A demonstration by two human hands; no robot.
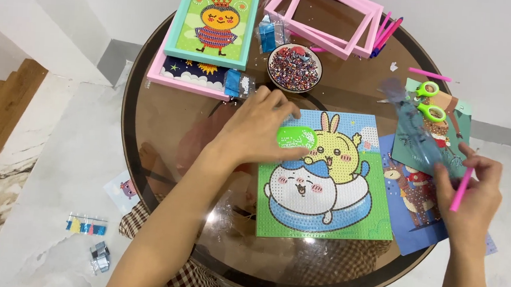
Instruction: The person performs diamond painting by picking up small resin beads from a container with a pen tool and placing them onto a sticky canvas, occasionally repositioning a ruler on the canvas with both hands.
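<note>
A square diamond-painting canvas point(346, 208) with a yellow rabbit and a white cat in a blue ring lies on the round glass table point(162, 120). My left hand point(256, 129) rests on its upper left corner, fingers around a small green tray point(297, 137). My right hand point(471, 192) hovers at the table's right edge, holding a pink pen point(461, 190) and a clear plastic film point(413, 126) that lifts up and to the left.
A bowl of mixed beads point(294, 67) stands behind the canvas. Framed pictures point(215, 23), empty pink frames point(328, 18), green scissors point(432, 104), more pink pens point(387, 27) and other canvases point(411, 206) lie around. Small bead bags point(88, 226) lie on the floor.
</note>
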